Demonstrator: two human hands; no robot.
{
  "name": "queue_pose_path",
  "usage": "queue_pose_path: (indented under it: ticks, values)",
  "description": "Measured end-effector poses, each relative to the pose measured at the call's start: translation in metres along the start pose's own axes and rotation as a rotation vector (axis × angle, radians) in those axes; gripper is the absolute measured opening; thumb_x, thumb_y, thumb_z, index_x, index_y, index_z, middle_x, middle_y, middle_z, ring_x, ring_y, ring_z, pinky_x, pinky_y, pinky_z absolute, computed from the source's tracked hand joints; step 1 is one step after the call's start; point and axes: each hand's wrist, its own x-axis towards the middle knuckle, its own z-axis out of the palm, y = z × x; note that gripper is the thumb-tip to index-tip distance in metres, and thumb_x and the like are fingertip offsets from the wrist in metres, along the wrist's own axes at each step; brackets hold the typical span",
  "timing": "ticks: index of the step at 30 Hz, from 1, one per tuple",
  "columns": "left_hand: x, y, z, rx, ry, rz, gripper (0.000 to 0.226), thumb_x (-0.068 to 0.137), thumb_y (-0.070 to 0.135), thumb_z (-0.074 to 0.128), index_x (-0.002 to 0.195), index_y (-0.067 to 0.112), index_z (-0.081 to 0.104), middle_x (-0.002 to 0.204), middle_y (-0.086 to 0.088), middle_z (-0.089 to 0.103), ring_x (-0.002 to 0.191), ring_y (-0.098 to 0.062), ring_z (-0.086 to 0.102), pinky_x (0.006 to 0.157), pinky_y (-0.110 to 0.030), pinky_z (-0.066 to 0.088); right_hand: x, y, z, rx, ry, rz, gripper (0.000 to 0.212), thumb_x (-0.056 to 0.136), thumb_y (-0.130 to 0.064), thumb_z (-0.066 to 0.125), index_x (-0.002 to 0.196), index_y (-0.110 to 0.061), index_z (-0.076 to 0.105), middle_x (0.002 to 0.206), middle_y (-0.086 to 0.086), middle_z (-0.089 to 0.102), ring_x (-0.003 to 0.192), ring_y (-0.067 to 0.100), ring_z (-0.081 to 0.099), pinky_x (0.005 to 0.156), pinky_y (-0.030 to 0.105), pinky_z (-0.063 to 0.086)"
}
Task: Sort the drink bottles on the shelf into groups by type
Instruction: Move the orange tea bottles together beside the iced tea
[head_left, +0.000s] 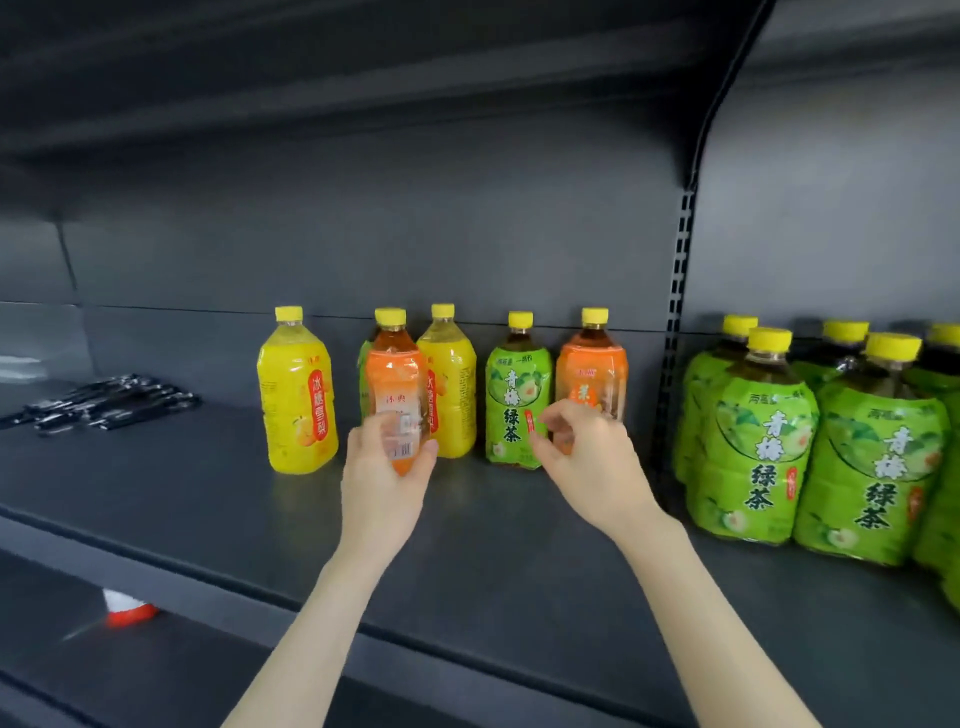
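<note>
The sorting is looking only partly done. In the right bay of the shelf (519, 545) a group of green bottles (753, 441) is already standing together, but in the middle bay the types are still standing mixed in one row: a yellow bottle (296, 395), another green bottle (363, 379) half hidden, a second yellow bottle (452, 384), a single green bottle (517, 400) and a second orange bottle (592, 358). The left hand (382, 478) is wrapping its fingers around the lower part of an orange bottle (397, 379), holding it in front of this row. The right hand (587, 452) is hovering with half-curled fingers before the second orange bottle; I cannot tell if it is gripping anything. The yellow, orange and loose green bottles are all waiting to be grouped.
</note>
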Motion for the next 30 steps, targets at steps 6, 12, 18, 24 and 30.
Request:
queue_pose_path:
  ticks: [6, 12, 18, 24, 30]
  values:
    - [0.081, -0.048, 0.016, 0.004, -0.041, -0.170, 0.100, 0.070, 0.045, 0.075, 0.143, 0.010, 0.019, 0.146, -0.015, 0.024, 0.135, -0.034, 0.027, 0.104, -0.051, 0.034, 0.033, 0.008, 0.047, -0.072, 0.071, 0.230, 0.046, 0.089, -0.033, 0.063, 0.128, -0.011, 0.051, 0.122, 0.009, 0.059, 0.109, 0.025, 0.055, 0.089, 0.033, 0.044]
    - [0.117, -0.058, 0.038, -0.109, -0.043, -0.196, 0.103, 0.062, 0.058, 0.074, 0.140, 0.014, 0.024, 0.139, -0.014, 0.036, 0.129, -0.036, 0.038, 0.102, -0.054, 0.034, 0.060, 0.031, 0.065, -0.186, 0.304, 0.367, 0.065, 0.086, -0.026, 0.068, 0.137, -0.001, 0.036, 0.142, 0.021, 0.028, 0.127, 0.039, 0.029, 0.108, 0.045, 0.030]
    - [0.121, -0.075, 0.042, -0.126, -0.054, -0.131, 0.115, 0.048, 0.074, 0.069, 0.137, 0.014, 0.028, 0.137, -0.014, 0.037, 0.128, -0.034, 0.037, 0.103, -0.052, 0.031, 0.084, 0.055, 0.069, 0.161, 0.459, 0.504, 0.100, 0.082, -0.037, 0.071, 0.151, -0.010, 0.003, 0.156, 0.014, 0.017, 0.142, 0.032, 0.020, 0.117, 0.048, 0.021]
    - [0.121, -0.083, 0.046, -0.296, -0.162, -0.105, 0.100, 0.054, 0.068, 0.071, 0.136, 0.024, 0.033, 0.132, -0.003, 0.043, 0.120, -0.023, 0.047, 0.096, -0.043, 0.042, 0.086, 0.068, 0.066, 0.212, 0.419, 0.606, 0.085, 0.079, -0.042, 0.072, 0.143, -0.015, 0.023, 0.139, 0.011, 0.047, 0.124, 0.031, 0.051, 0.102, 0.049, 0.044]
    - [0.111, -0.073, 0.042, -0.476, -0.321, -0.154, 0.078, 0.057, 0.062, 0.075, 0.117, 0.028, 0.038, 0.101, 0.014, 0.055, 0.094, -0.009, 0.056, 0.087, -0.035, 0.045, 0.075, 0.057, 0.060, 0.024, 0.391, 0.645, 0.088, 0.068, -0.056, 0.076, 0.135, -0.012, 0.039, 0.131, 0.009, 0.050, 0.117, 0.029, 0.053, 0.097, 0.043, 0.045]
